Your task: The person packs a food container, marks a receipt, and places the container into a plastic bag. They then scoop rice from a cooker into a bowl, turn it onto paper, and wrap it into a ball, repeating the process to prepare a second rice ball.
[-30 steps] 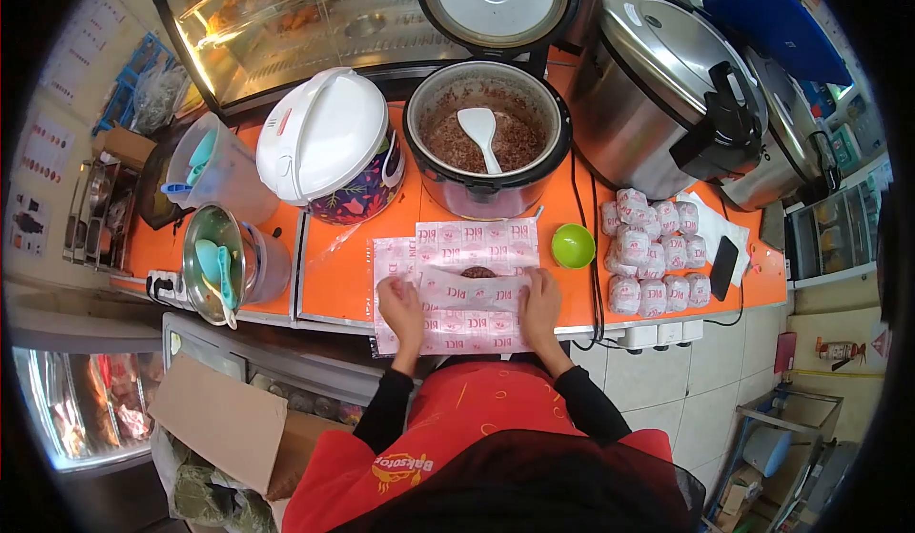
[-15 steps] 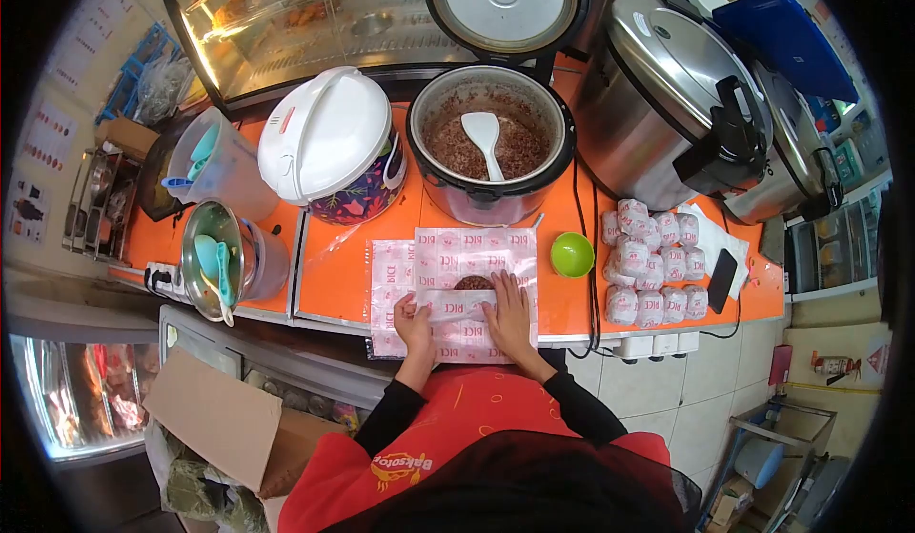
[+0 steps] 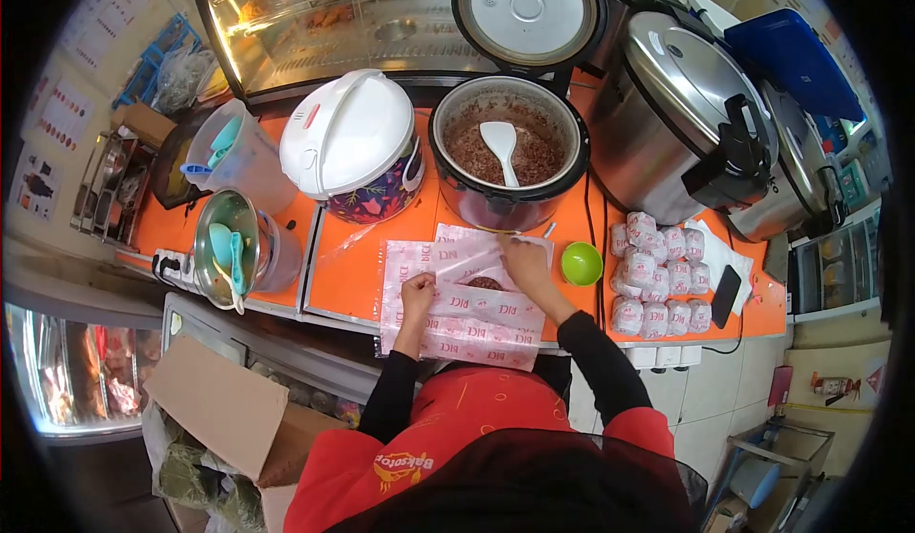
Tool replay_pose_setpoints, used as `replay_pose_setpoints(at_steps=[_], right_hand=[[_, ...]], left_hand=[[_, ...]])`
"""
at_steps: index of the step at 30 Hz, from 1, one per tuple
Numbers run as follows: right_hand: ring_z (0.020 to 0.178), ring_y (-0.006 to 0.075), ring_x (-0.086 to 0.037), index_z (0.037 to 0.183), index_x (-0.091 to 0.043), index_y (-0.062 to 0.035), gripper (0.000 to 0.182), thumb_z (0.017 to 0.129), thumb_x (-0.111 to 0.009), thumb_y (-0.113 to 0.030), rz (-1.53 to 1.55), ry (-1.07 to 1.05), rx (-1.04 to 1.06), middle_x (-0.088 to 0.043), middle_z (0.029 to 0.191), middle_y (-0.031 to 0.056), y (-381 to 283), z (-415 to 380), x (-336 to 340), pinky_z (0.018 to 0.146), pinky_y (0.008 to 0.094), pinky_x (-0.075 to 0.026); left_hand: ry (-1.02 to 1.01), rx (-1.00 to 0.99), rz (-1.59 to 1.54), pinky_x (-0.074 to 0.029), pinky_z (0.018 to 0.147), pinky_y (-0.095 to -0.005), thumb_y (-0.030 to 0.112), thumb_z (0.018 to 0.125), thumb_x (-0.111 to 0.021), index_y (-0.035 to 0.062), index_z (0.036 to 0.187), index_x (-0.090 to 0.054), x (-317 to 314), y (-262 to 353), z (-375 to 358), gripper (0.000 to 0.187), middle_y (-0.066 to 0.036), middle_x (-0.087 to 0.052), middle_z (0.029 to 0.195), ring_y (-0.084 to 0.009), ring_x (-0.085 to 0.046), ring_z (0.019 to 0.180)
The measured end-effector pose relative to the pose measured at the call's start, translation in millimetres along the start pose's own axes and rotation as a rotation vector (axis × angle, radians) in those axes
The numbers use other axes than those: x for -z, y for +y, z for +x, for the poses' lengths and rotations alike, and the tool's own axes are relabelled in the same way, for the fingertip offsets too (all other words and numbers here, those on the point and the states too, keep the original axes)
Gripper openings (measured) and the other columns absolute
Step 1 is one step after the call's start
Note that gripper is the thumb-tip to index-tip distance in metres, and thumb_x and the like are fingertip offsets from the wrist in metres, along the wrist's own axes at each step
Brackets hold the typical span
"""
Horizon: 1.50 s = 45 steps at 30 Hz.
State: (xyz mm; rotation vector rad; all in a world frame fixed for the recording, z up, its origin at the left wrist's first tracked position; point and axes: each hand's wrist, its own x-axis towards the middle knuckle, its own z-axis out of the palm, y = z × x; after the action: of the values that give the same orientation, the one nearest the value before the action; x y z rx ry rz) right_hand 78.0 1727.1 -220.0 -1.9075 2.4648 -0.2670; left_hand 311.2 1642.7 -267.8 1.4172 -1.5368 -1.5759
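A sheet of pink-and-white wrapping paper (image 3: 477, 302), printed with the word RICE, lies at the counter's front edge on a stack of like sheets (image 3: 396, 266). Dark cooked rice (image 3: 486, 283) shows in its middle, partly covered by the near side folded up. My left hand (image 3: 417, 297) is closed at the paper's left edge, by the fold. At the far edge my right hand (image 3: 524, 264) pinches the paper, which lifts in a slope above the rice. Beyond it stands an open rice cooker (image 3: 500, 211) with a white rice paddle (image 3: 499, 142) resting in the rice.
A green bowl (image 3: 581, 263) sits right of the paper, near several wrapped rice bundles (image 3: 656, 290) and a phone (image 3: 727, 295). A white-lidded rice container (image 3: 353, 133) and a metal pot of utensils (image 3: 229, 247) stand left. Large steel cookers (image 3: 667, 123) line the right back.
My right hand has moved from the near fold to the paper's far edge and raised it. My left hand stays by the left edge. The whole view has shifted slightly.
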Motion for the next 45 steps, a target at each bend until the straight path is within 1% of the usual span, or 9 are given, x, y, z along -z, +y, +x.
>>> replay_pose_setpoints(at_steps=[4, 9, 13, 19, 26, 28, 33, 36, 45], right_hand=[[0.076, 0.0244, -0.062, 0.101, -0.055, -0.0095, 0.029, 0.073, -0.06, -0.014, -0.004, 0.05, 0.273, -0.06, 0.084, 0.008, -1, 6, 50, 0.06, 0.0368, -0.049], [0.085, 0.0288, -0.058, 0.09, -0.058, -0.0073, 0.021, 0.072, -0.064, -0.015, 0.353, 0.055, 0.443, -0.059, 0.088, 0.0096, 17, -3, 50, 0.07, 0.0402, -0.047], [0.087, 0.0263, -0.057, 0.091, -0.057, -0.0073, 0.019, 0.073, -0.06, -0.01, 0.413, -0.114, 0.303, -0.058, 0.086, 0.0077, -5, -31, 73, 0.075, 0.0391, -0.045], [0.083, 0.0217, -0.055, 0.091, -0.059, -0.0087, 0.02, 0.072, -0.053, -0.011, 0.305, 0.268, 0.261, -0.056, 0.081, 0.0051, -36, -101, 42, 0.071, 0.0318, -0.043], [0.075, 0.0213, -0.052, 0.084, -0.059, -0.0086, 0.016, 0.068, -0.057, -0.006, 0.368, 0.415, 0.143, -0.05, 0.074, 0.0048, -39, -121, 19, 0.067, 0.0322, -0.041], [0.073, 0.0215, -0.051, 0.081, -0.058, -0.0089, 0.015, 0.067, -0.059, -0.005, 0.379, 0.426, 0.133, -0.049, 0.072, 0.0047, -39, -121, 18, 0.067, 0.0327, -0.04], [0.073, 0.0238, -0.051, 0.08, -0.056, -0.008, 0.015, 0.066, -0.06, -0.003, 0.429, 0.419, 0.041, -0.049, 0.073, 0.0056, -42, -123, 13, 0.068, 0.0343, -0.04], [0.081, 0.0261, -0.053, 0.083, -0.057, -0.0078, 0.018, 0.066, -0.061, -0.002, 0.511, 0.336, -0.073, -0.054, 0.08, 0.0071, -42, -124, 5, 0.073, 0.0367, -0.041], [0.09, 0.0262, -0.058, 0.097, -0.058, -0.0084, 0.023, 0.074, -0.061, -0.009, 0.442, 0.31, 0.066, -0.062, 0.088, 0.0078, -26, -137, 9, 0.079, 0.036, -0.046]], left_hand=[[0.542, -0.635, 0.336, -0.043, 0.08, -0.0329, 0.0, 0.075, -0.058, 0.0046, 0.105, -0.059, -26, 71, -57, 0.03, -0.013, -0.058, 0.107, -0.0233, -0.056, 0.091], [-0.061, -1.231, 0.884, -0.028, 0.101, -0.0473, 0.013, 0.078, -0.057, 0.0064, 0.123, -0.048, -31, 12, -90, 0.046, -0.014, -0.048, 0.123, -0.0288, -0.045, 0.114], [-0.333, -1.132, 0.876, -0.024, 0.105, -0.0474, 0.016, 0.083, -0.051, 0.0052, 0.128, -0.044, -40, 37, -92, 0.048, -0.014, -0.05, 0.122, -0.0278, -0.044, 0.117], [-0.378, -0.812, 0.514, -0.024, 0.105, -0.0455, 0.016, 0.081, -0.054, 0.0014, 0.129, -0.041, -42, 22, -82, 0.052, -0.016, -0.047, 0.126, -0.0329, -0.044, 0.116], [0.455, -0.975, 0.387, -0.022, 0.105, -0.0436, 0.009, 0.077, -0.056, 0.0036, 0.126, -0.046, -40, 48, -60, 0.051, -0.011, -0.048, 0.124, -0.0259, -0.044, 0.119], [0.157, -1.406, 1.048, -0.023, 0.105, -0.0431, 0.006, 0.077, -0.056, 0.0047, 0.122, -0.051, -10, 49, -50, 0.045, -0.009, -0.051, 0.121, -0.0224, -0.044, 0.12], [-0.291, -1.3, 0.764, -0.045, 0.076, -0.04, 0.005, 0.065, -0.057, 0.0039, 0.087, -0.059, -2, 43, -32, 0.022, -0.007, -0.054, 0.082, -0.0238, -0.056, 0.082], [-0.444, -1.036, 0.777, -0.048, 0.076, -0.0375, 0.003, 0.067, -0.059, 0.0018, 0.091, -0.059, 3, 30, -27, 0.024, -0.009, -0.057, 0.087, -0.0258, -0.057, 0.086], [-0.416, -1.248, 0.733, -0.048, 0.081, -0.0369, 0.003, 0.07, -0.062, 0.0026, 0.098, -0.06, 16, 33, -29, 0.028, -0.012, -0.062, 0.09, -0.0281, -0.059, 0.091]])
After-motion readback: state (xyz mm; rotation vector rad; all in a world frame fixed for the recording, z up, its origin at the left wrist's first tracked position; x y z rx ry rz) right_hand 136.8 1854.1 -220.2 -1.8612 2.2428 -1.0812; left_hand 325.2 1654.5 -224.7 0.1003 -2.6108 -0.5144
